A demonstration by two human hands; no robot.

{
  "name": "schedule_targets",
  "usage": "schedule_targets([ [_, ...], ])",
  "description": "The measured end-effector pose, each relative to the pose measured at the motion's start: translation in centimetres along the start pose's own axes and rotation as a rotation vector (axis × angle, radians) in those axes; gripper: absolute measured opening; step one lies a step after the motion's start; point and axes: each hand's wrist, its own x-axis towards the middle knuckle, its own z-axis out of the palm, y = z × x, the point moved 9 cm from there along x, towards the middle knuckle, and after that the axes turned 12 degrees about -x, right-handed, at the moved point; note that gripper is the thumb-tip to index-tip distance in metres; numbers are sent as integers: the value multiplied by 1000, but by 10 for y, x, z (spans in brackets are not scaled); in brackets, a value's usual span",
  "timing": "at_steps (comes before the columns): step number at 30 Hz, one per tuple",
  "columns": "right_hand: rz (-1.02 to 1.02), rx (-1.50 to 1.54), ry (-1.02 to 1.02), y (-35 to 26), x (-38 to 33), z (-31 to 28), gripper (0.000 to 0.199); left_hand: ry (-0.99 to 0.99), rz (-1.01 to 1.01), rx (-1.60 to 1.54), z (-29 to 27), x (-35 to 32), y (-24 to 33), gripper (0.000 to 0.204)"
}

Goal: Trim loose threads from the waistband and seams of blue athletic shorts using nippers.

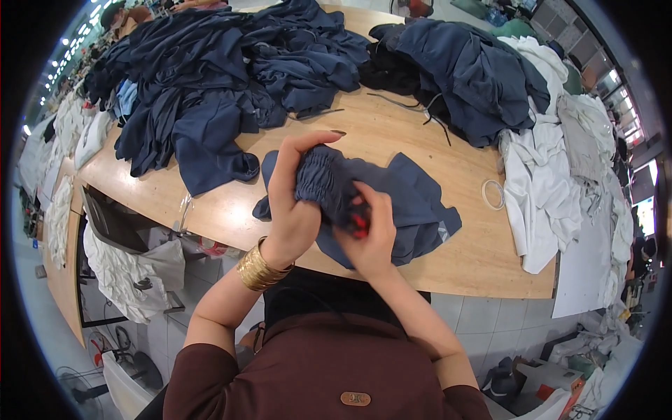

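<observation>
A navy cloth garment (413, 203) lies on the table's near edge in front of me, its gathered elastic edge (317, 175) raised. My left hand (292, 210), with a wide gold bracelet at the wrist, grips that gathered part. Its index finger curves over the top, while other fingers are hidden by the cloth. Close against the same cloth, my right hand (372, 234) is curled around a small red-and-black tool (360, 220). Motion blurs the tool, so its exact kind is unclear.
A large heap of navy garments (203, 77) covers the far left of the wooden table (483, 259). Another navy pile (469, 77) sits far right, with white cloth (539, 189) hanging beside it. A clear ring (493, 194) lies near the white cloth.
</observation>
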Motion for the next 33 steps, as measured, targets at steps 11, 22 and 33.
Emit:
schedule_targets([
  [11, 283, -508, -185, 45, 128, -167, 18, -549, -854, -89, -59, 57, -49, 19],
  [22, 467, -280, -436, 51, 150, -206, 11, -558, -935, -217, -66, 95, -64, 16],
  [33, 479, -275, -442, 65, 153, -227, 18, -612, -920, -195, -54, 99, -55, 16],
])
